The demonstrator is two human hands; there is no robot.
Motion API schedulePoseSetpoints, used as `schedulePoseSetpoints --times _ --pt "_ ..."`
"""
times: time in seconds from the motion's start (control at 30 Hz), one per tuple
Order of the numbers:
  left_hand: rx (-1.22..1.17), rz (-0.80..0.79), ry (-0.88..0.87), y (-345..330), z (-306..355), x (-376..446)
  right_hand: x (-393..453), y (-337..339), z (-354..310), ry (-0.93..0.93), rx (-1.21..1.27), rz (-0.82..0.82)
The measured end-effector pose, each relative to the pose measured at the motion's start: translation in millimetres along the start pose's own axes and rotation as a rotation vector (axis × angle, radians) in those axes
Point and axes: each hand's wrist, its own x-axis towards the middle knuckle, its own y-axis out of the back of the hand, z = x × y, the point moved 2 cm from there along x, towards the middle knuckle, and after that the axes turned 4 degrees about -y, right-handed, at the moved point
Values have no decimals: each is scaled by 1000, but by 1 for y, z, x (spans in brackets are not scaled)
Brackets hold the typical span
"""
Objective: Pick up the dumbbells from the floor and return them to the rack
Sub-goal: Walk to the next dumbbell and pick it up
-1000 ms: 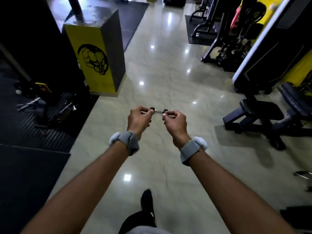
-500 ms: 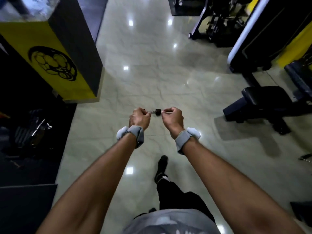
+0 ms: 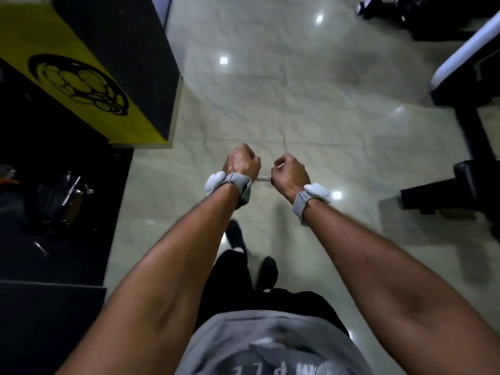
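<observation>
Two fists, left hand (image 3: 241, 163) and right hand (image 3: 290, 173), each grip clamped on apparently one small metal bar (image 3: 263, 178) spanning between them.

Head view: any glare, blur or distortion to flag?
Head view: ceiling-light glare spots on the glossy floor; motion blur over the bench and shirt; wide-angle bending at the edges; left side very dark; hands fairly sharp.
</observation>
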Motion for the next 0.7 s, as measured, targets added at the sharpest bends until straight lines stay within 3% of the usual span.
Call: schedulePoseSetpoints --times 0.27,0.43,0.57,0.7 --pt "250 -148 -103 -28 -26 177 144 -68 -23 12 -280 -94" --pt "459 -270 -214 -98 -62 278 237 -136 -9 28 -374 -127" --pt "711 -351 -425 -165 -88 354 314 -187 27 49 -481 -145" --pt "754 -359 -501 -212 -97 408 371 -224 61 108 -572 -165"
